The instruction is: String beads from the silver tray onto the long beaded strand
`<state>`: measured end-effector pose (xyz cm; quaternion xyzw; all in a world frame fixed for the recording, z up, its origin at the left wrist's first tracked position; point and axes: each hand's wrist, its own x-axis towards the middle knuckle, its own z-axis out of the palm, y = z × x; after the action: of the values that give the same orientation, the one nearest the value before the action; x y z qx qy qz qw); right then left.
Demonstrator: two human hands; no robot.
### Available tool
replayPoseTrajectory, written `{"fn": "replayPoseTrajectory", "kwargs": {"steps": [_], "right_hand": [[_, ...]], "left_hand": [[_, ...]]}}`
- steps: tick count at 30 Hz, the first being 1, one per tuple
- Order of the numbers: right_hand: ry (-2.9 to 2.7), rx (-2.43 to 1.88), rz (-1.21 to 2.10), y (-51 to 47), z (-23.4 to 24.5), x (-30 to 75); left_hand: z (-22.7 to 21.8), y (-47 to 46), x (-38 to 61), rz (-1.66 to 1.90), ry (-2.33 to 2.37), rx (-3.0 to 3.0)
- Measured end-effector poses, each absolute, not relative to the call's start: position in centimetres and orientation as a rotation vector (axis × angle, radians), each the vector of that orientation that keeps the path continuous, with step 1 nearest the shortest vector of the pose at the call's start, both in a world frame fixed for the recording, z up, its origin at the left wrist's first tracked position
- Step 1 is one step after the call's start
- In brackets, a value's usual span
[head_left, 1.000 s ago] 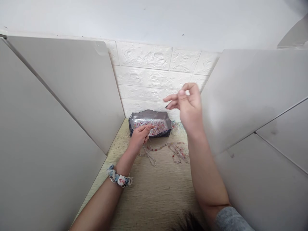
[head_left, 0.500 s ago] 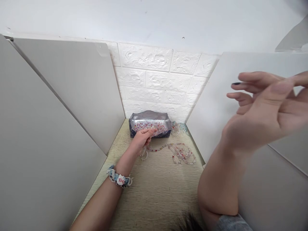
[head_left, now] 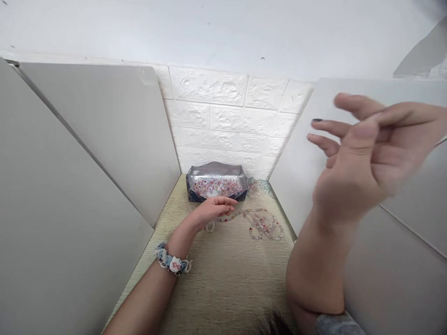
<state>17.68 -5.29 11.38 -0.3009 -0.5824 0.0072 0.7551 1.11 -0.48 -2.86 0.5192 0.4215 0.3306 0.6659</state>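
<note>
My left hand (head_left: 213, 210) is low over the front of an open pouch (head_left: 213, 168), its visible fingers stretched to the right and held loosely. Loose pink, red and clear beads (head_left: 223, 187) lie inside the pouch's silvery interior. Beneath and beside that hand runs a string of beads (head_left: 266, 225), coiled on the table to the right; part of it is hidden by the hand. High on the right, my right hand (head_left: 370, 153) is raised with thumb and index finger pinched together and the other fingers spread. Whatever may be between those fingertips is too small to see.
Pale panels stand on the left (head_left: 104, 125) and right (head_left: 394, 260) of the wood-grain table (head_left: 230, 279). A white brick-pattern wall (head_left: 223, 111) closes the back. Another clear and bluish bead cluster (head_left: 260, 187) lies beside the pouch.
My left hand has drawn back from the pouch's front edge, and its fingers have loosened and straightened. My right hand has shifted left, still pinched. The coiled beads look unmoved.
</note>
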Motion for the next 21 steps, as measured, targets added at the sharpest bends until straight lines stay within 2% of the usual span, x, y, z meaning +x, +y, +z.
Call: {"fn": "replayPoseTrajectory", "kwargs": {"steps": [5, 9, 16, 21], "right_hand": [[-1.638, -0.720, 0.176, -4.1, 10.6, 17.9], [-1.917, -0.905, 0.354, -3.4, 10.2, 17.9], [-2.315, -1.128, 0.650, -2.0, 9.6, 17.5], [-2.454, -1.238, 0.679, -0.4, 8.4, 16.6]], "left_hand": [[-2.6, -0.6, 0.6, 0.680, 0.706, 1.119], [-2.2, -0.9, 0.4, 0.773, 0.567, 1.020], [-1.1, -1.2, 0.5, 0.947, 0.491, 0.847], [-0.9, -1.6, 1.0, 0.926, 0.556, 0.884]]}}
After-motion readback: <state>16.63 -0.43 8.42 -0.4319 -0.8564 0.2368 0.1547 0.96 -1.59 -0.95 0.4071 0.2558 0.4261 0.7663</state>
